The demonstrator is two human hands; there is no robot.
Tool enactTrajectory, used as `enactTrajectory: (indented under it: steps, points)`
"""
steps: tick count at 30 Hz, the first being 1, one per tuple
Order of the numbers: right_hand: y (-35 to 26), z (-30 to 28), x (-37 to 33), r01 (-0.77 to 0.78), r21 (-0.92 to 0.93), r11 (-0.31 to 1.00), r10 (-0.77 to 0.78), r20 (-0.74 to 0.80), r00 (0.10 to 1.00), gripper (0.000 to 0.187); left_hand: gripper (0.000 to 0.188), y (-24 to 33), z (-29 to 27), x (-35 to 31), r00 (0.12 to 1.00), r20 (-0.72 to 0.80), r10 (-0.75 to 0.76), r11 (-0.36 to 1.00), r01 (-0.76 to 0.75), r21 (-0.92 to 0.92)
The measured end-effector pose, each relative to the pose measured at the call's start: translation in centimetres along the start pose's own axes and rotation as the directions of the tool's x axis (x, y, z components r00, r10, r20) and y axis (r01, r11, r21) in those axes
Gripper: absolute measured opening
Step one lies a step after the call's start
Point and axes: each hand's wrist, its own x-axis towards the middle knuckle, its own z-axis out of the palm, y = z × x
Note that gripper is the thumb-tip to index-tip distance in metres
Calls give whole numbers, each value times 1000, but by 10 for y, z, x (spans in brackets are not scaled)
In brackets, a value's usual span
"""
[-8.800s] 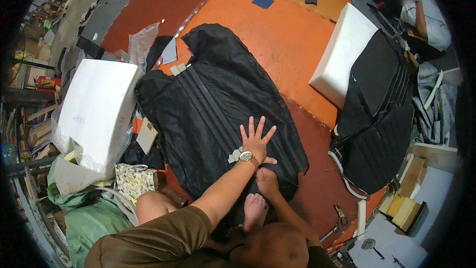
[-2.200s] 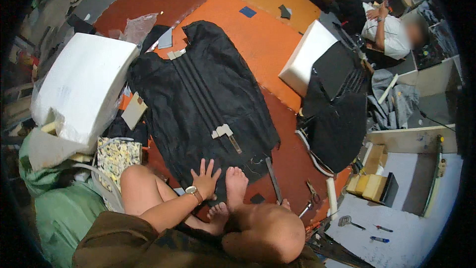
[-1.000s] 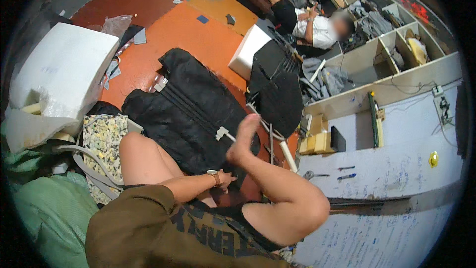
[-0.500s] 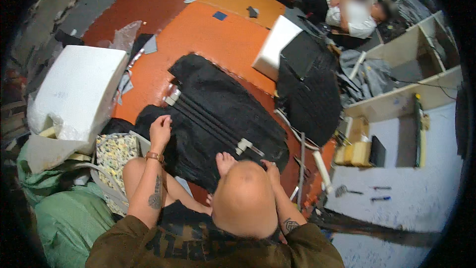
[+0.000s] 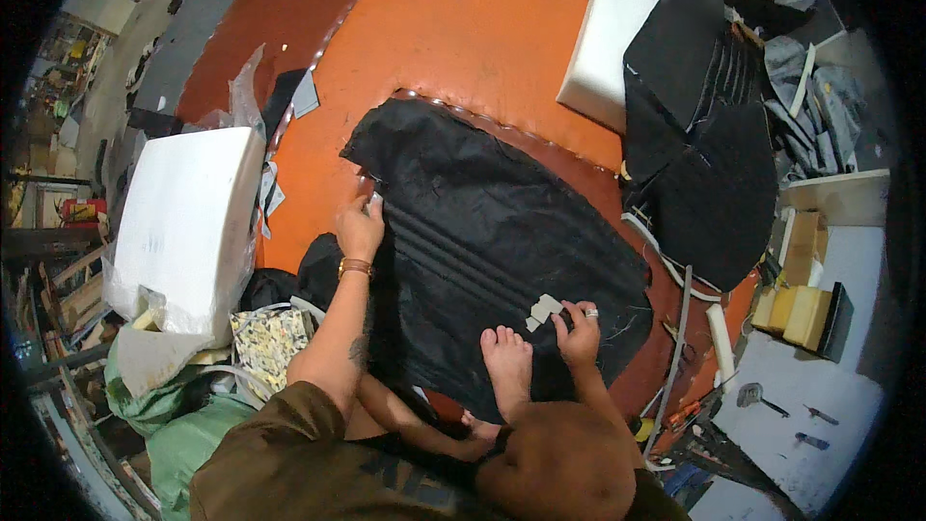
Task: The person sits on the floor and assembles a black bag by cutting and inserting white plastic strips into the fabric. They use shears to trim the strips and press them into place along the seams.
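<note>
Grip loosely curled at either end of the ridges (image 5: 453, 246) in the black cloth (image 5: 482, 169).
The left hand (image 5: 360, 233) has thumb and finger drawn close at the cloth's edge, the right hand (image 5: 579, 336) has fingers bent just beside the pale tabs (image 5: 544, 311); whether either pinches anything, I cannot tell. The cloth lies on the floor (image 5: 463, 39) before the person, a bare foot (image 5: 508, 359) on it. Best, I judge: light, even tension, ridges straight, tabs undisturbed.
</note>
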Motion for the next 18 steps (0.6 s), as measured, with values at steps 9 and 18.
enactTrajectory:
  steps: [9,18]
  points:
    - [-7,-2,11,90,-30,995,-88,51,995,54,25,-15,20,-15,982,-154,-106,989,87,-124]
    - [-1,6,11,52,-42,998,-51,31,998,51,22,-13,32,-15,945,-239,-223,961,171,-217]
